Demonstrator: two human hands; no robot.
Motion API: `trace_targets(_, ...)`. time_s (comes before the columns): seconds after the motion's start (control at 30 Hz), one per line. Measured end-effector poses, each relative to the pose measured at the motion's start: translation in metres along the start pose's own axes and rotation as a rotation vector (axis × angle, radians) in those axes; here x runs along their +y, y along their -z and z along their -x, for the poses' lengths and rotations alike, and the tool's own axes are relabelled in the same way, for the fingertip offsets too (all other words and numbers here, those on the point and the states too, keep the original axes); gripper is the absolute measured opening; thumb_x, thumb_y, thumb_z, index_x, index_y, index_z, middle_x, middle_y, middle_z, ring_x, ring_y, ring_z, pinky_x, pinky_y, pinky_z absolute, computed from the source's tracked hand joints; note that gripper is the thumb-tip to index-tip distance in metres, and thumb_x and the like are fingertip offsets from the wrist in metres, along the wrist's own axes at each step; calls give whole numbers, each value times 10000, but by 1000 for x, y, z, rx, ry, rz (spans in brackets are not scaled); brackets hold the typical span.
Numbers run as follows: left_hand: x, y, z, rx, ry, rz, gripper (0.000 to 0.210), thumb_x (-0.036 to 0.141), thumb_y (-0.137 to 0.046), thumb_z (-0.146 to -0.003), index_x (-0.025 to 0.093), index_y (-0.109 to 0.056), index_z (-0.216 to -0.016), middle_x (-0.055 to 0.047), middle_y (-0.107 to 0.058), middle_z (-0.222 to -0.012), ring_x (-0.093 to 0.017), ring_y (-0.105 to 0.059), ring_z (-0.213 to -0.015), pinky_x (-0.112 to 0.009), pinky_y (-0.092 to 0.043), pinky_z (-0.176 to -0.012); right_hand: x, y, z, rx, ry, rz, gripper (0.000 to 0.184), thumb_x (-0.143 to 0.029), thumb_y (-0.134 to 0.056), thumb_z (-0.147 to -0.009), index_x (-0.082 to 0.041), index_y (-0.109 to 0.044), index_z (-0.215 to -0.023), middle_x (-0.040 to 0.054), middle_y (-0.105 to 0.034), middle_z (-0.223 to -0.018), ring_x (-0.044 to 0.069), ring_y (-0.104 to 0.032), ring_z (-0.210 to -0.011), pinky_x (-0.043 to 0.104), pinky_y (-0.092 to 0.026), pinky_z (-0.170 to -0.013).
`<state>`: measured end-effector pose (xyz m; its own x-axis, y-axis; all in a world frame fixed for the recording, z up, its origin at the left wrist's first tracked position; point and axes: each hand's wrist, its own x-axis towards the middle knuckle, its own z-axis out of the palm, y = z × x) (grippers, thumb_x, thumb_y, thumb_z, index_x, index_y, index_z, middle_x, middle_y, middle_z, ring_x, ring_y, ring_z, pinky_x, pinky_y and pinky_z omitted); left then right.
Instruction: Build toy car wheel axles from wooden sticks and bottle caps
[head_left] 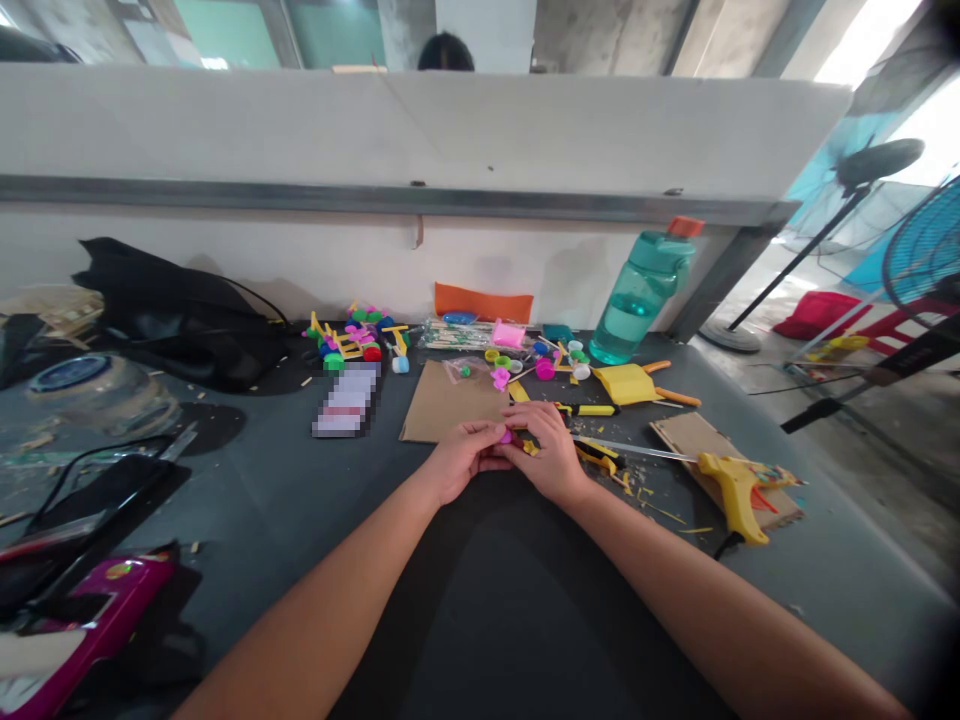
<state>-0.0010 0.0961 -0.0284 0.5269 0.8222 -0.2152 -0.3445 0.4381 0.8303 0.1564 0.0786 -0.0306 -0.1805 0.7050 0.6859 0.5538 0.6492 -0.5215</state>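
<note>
My left hand [463, 462] pinches a small purple piece [507, 437] between thumb and fingers, near the table's front edge. My right hand [553, 455] closes on the same piece from the other side, its fingers curled over. Dark red and yellow bits show between the hands; fingers hide much of them, and I cannot tell what the piece is. Just beyond the fingertips lies a brown cardboard sheet [442, 400], with a pink flower-like piece [500, 379] by its right edge. A yellow-and-black cutter [592, 410] rests beside my right hand.
On the right are a yellow glue gun [731, 490] on cardboard, a yellow sheet [626, 384], scattered scraps and a teal bottle [637, 290]. Colourful clay-like pieces [360, 335] and small tubs [545, 368] stand at the back. A phone [346, 400] and black bag [172, 310] lie left.
</note>
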Motion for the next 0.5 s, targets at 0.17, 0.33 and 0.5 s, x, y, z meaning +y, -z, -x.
trace_targets(0.17,-2,1,-1,19,1,-15,240,334,-723,-712,108,-682,-779,-48,-673,-756,-111,-618,-663,-253,-535,-662,-3,1,0,-35,2,-13,248,-224,-693,-723,-245,-613,-957,56,-666,-1023,254,-555,-1028,466,-438,-914)
trace_targets(0.33,-2,1,-1,11,1,13,258,358,-715,-718,115,-677,-793,-32,-665,-709,-119,-616,-645,-299,-547,-675,-2,0,1,-3,-8,-9,174,-192,-646,-760,-246,-615,-923,54,-666,-1010,244,-561,-1005,454,-451,-895)
trace_targets(0.5,-1,1,-1,17,6,10,239,309,-748,-688,105,-679,-791,-50,-675,-736,-125,-626,-654,-299,-555,-680,0,-1,1,6,-17,-10,194,-181,-665,-745,-245,-606,-919,53,-662,-1006,242,-556,-996,442,-458,-887)
